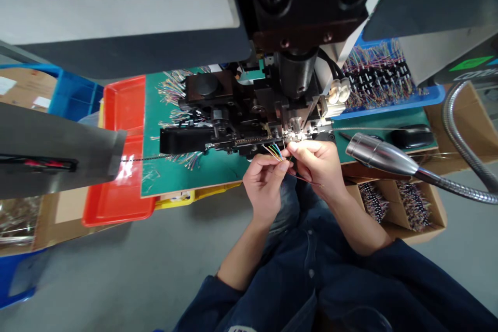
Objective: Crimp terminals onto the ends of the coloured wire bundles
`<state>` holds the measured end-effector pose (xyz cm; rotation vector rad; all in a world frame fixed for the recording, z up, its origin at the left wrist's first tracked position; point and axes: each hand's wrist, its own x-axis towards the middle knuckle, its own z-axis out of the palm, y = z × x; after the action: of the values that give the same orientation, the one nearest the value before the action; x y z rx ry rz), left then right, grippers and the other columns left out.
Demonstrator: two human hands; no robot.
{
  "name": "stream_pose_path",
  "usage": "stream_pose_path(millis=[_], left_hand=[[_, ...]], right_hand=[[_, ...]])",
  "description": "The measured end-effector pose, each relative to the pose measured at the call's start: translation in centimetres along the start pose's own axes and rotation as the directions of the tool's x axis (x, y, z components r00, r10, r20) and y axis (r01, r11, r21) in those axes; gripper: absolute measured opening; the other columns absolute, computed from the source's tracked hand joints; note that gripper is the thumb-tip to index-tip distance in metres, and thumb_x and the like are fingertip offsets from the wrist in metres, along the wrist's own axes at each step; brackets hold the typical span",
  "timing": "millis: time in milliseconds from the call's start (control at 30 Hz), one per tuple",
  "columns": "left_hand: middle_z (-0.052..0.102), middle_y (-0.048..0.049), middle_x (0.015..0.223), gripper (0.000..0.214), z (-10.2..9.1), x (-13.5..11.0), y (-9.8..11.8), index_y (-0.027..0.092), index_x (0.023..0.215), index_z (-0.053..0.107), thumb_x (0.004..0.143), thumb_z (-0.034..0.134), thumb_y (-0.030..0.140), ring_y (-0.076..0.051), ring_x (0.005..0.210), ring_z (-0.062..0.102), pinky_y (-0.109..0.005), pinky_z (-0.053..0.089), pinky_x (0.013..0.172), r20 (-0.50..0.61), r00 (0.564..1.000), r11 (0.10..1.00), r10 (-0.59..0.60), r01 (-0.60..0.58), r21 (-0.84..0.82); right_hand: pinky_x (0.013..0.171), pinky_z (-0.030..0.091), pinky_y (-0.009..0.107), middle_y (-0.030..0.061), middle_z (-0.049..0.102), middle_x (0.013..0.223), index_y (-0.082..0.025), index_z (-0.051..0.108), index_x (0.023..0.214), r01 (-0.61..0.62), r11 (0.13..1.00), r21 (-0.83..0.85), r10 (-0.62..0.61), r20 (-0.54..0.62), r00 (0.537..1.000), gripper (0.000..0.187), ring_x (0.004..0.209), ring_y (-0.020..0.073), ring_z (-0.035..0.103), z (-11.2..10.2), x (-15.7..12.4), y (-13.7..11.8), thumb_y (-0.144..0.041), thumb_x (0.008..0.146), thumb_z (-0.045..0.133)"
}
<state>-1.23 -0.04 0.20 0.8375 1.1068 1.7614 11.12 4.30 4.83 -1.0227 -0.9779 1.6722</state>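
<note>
The left hand (267, 180) and right hand (314, 163) both pinched coloured wires (277, 152) beside the machine (298, 75); the work looked unfinished.

Counter (202, 174), green-topped. Red plastic tray (116, 202), beside the counter's left end. Yellow container (177, 200), partly beneath the counter's near edge. Blue crate (80, 97), far left, brown cardboard piece (33, 85) within. Blue tray (432, 94), right rear, filled with multicoloured wire bundles (379, 72) bearing black parts. Lamp (383, 154), silver head, flexible metal neck. Rounded black object (413, 136), on the counter, behind the lamp head. Divided cardboard box (418, 234), lower right, more wire bundles in two compartments. Floor (155, 270), grey.
</note>
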Motion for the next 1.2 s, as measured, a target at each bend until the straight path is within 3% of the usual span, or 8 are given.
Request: stream_pose_path(millis=[233,400,533,833,1200], left_hand=[[0.081,0.0009,0.087,0.020,0.0,0.0,0.4,0.023,0.095,0.079,0.097,0.096,0.034,-0.014,0.072,0.078,-0.028,0.067,0.071,0.055,0.998,1.000,-0.027,0.027,0.004],[0.080,0.0023,0.084,0.022,-0.1,0.0,0.1,0.024,0.092,0.076,0.097,0.096,0.032,-0.013,0.070,0.077,-0.026,0.066,0.068,0.082,0.996,0.999,-0.030,0.031,-0.014],[0.078,0.0030,0.081,0.030,0.2,0.2,0.0,0.023,0.089,0.073,0.096,0.097,0.039,-0.012,0.065,0.074,-0.025,0.064,0.062,0.048,0.998,0.999,-0.037,0.039,-0.039],[0.077,0.0036,0.080,0.032,0.8,0.5,0.2,0.023,0.086,0.074,0.092,0.101,0.039,-0.010,0.062,0.072,-0.022,0.060,0.059,0.003,1.000,0.997,-0.001,0.001,-0.078],[0.078,0.0028,0.083,0.029,0.6,0.3,0.0,0.023,0.089,0.075,0.094,0.099,0.038,-0.011,0.066,0.076,-0.023,0.063,0.060,0.003,1.000,0.998,0.021,-0.021,-0.056]], right_hand=[[0.043,0.039,0.027,-0.0065,0.051,0.047,-0.022,0.089,0.086,0.044,0.989,-0.138,-0.040,0.028,0.999,0.039,0.041,0.0106,0.040,-0.3,0.0,-0.8,-0.059,0.099,0.086],[0.042,0.039,0.026,-0.0061,0.053,0.046,-0.023,0.085,0.079,0.051,0.990,-0.129,-0.052,-0.008,0.999,0.036,0.040,0.0099,0.040,-0.4,-0.1,-0.6,-0.051,0.101,0.085],[0.044,0.038,0.026,-0.0064,0.053,0.048,-0.022,0.092,0.093,0.044,0.991,-0.123,-0.049,-0.034,0.998,0.029,0.041,0.0095,0.038,-0.6,0.0,-0.2,-0.049,0.102,0.083],[0.044,0.032,0.027,-0.0062,0.049,0.047,-0.022,0.092,0.091,0.033,0.992,-0.119,-0.044,-0.097,0.994,0.040,0.042,0.0094,0.035,-0.4,0.1,0.8,-0.060,0.102,0.084],[0.043,0.031,0.026,-0.0060,0.050,0.046,-0.021,0.091,0.088,0.033,0.991,-0.128,-0.047,-0.102,0.994,0.036,0.041,0.0088,0.035,-0.4,0.0,0.5,-0.053,0.103,0.083]])
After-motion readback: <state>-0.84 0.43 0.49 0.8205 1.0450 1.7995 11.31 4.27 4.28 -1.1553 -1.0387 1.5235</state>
